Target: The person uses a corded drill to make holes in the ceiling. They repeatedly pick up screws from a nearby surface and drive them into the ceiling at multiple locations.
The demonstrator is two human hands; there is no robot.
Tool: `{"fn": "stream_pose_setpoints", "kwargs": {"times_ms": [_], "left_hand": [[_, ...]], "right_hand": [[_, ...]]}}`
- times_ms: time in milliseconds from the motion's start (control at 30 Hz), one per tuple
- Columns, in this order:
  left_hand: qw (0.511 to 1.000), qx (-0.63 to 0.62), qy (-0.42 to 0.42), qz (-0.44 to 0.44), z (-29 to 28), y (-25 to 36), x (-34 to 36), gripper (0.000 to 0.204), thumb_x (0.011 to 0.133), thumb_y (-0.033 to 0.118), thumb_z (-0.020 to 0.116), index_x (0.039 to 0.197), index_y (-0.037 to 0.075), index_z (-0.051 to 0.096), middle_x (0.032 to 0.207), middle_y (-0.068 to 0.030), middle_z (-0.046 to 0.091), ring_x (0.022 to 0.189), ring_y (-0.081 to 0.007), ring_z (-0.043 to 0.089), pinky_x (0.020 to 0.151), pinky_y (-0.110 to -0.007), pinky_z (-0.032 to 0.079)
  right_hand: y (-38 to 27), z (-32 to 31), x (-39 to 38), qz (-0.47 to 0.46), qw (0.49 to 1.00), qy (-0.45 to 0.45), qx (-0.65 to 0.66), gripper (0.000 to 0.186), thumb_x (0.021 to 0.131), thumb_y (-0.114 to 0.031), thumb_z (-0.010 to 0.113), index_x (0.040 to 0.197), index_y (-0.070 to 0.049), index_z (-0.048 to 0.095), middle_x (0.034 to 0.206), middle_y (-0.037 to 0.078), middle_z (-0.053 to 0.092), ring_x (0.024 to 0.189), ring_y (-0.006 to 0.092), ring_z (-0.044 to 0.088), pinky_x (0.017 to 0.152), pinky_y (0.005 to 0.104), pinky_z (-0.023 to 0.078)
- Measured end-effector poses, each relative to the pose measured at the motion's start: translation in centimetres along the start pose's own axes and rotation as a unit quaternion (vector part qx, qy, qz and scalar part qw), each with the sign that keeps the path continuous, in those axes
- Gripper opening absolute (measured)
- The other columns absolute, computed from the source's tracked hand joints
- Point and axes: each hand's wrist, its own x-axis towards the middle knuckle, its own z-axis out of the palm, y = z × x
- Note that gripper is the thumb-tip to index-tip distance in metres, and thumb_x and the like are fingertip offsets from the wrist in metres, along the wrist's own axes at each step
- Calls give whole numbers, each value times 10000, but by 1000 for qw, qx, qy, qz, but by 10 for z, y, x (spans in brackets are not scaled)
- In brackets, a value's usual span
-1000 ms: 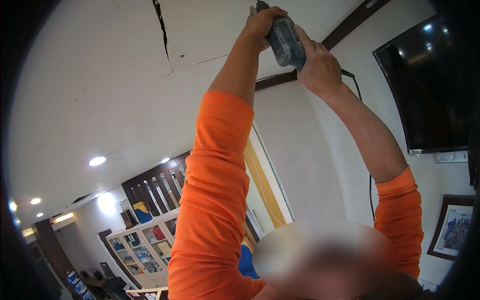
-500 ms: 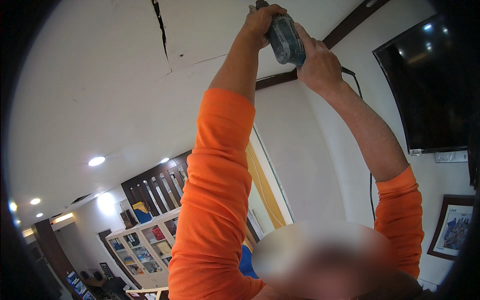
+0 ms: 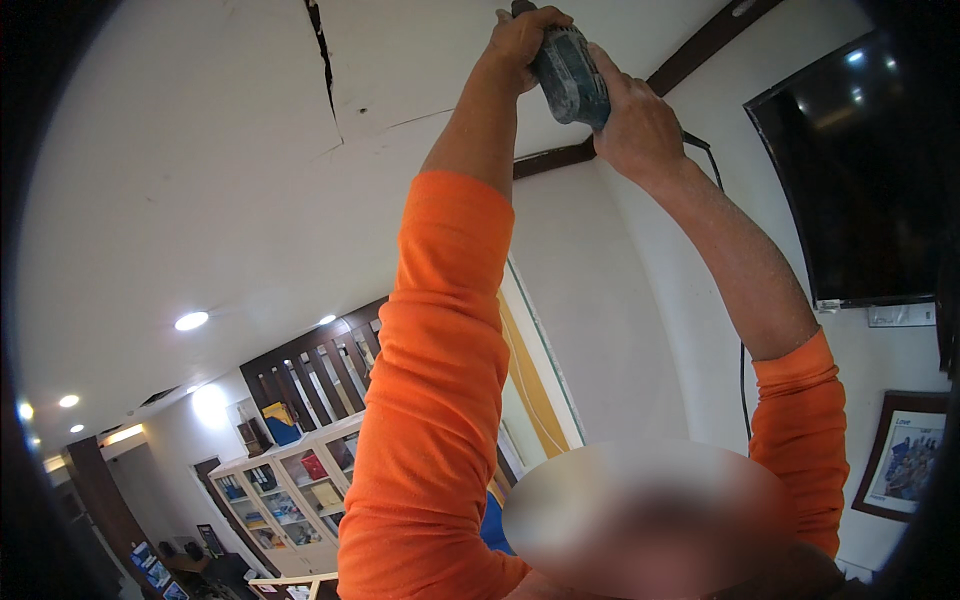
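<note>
Both arms are raised overhead, in orange sleeves pushed up toward the elbows. Between my hands is a dusty, dark teal power drill [image 3: 572,85], tilted with its dark front end up and to the left. My left hand [image 3: 522,45] wraps round its front part, just below the chuck. Lower and to the right, my right hand [image 3: 643,125] grips the handle, one finger stretched along the casing. A black cord [image 3: 715,165] trails from the handle end down the wall. Past the upper picture edge the drill's tip is out of sight.
The white ceiling [image 3: 220,150] has a jagged dark crack [image 3: 322,60] and a small hole left of the drill. Dark trim [image 3: 700,50] runs behind it. A black wall screen [image 3: 860,170] and a framed picture [image 3: 905,460] hang at right. Cabinets [image 3: 290,495] stand lower left.
The drill and both hands keep nearly the same place and grip. My left sleeve sits very slightly higher, and the background has shifted a little.
</note>
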Motion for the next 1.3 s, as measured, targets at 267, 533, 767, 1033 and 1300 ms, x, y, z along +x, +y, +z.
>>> {"fn": "stream_pose_setpoints", "kwargs": {"times_ms": [267,533,767,1033,1300], "left_hand": [[1000,7,20,0,-1,2,3,131,933,155,631,963,30,656,846,-86,635,727,-206,627,683,-353,556],[999,-20,-38,21,-9,-5,16,148,941,164,618,980,26,656,867,-96,646,753,-215,635,706,-360,555],[1000,-19,-16,20,-3,-2,12,140,943,164,610,956,30,648,841,-88,643,726,-213,628,692,-360,547],[999,-34,-33,27,-8,-8,18,119,941,162,601,935,48,637,820,-75,645,699,-201,625,659,-354,547],[999,-47,5,19,-2,-4,9,132,947,187,605,952,58,636,824,-79,644,723,-206,637,680,-354,554]], "right_hand": [[-2,1,5,-2,1000,-6,-19,897,809,-34,762,1581,-60,306,1165,230,683,1107,352,674,904,440,605],[3,1,8,-24,999,20,-29,907,802,-33,776,1580,-69,312,1129,217,694,1075,344,687,897,436,609],[6,-3,10,-28,999,11,-45,924,790,-44,800,1580,-73,321,1120,210,699,1050,334,699,894,423,609],[10,-3,11,-49,996,18,-67,903,797,-28,786,1577,-70,334,1099,202,706,1034,322,707,888,420,609],[12,-1,14,-55,994,12,-92,878,827,-34,759,1586,-73,320,1121,198,705,1040,310,706,882,415,613]]}}
